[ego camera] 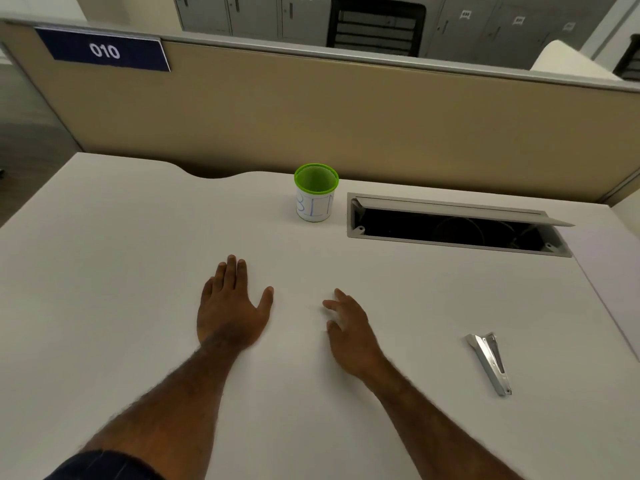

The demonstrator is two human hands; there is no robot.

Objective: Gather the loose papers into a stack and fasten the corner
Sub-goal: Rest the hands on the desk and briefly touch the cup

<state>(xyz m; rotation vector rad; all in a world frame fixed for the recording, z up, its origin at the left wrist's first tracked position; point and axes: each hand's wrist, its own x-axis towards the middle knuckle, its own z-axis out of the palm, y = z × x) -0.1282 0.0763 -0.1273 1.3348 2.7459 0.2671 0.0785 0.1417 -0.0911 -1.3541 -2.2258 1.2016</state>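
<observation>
Papers cannot be told apart from the white counter (104,271); possibly under the flat, spread left hand (230,308). Right hand (349,327) fingers loosely curled, empty. Stapler (490,363) lies well right of them.

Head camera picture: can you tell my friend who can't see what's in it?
Two bare hands, left flat and right with fingers curled, rest empty on a white desk. A metal stapler lies to the right, and a green-rimmed cup stands behind beside an open cable hatch.
</observation>
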